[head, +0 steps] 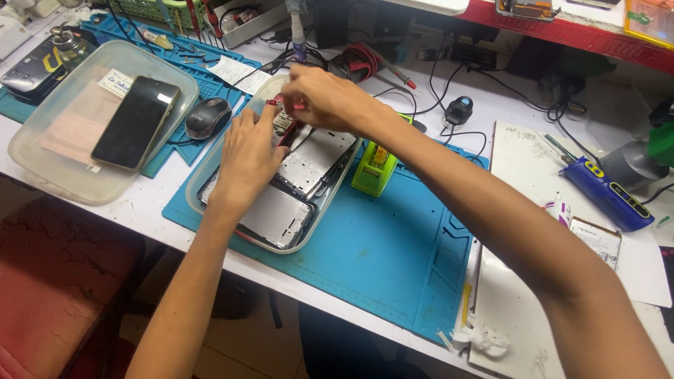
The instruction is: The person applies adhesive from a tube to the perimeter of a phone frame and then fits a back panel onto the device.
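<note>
At the far left of the frame a clear tray point(42, 151) sits on the bench point(161, 203) with a dark phone point(135, 121) lying in it, long axis running up and slightly right; a black mouse point(208, 117) lies just beside its right rim. Left of centre, a second clear tray point(210, 182) rests on the blue mat point(393, 245) and holds flat silver phone panels point(281, 210), their long axes slanting from lower left to upper right. The left hand point(249, 151) lies flat over the panels, fingers spread and pointing up toward a small circuit board point(283, 124) at the tray's upper end. The right hand point(319, 95) comes in from the right, fingers pinched narrow on a small red piece point(298, 105) just above that board, nearer to it than the left. A green tape dispenser point(374, 166) crowds the tray's right rim; the mat at lower right gives room.
</note>
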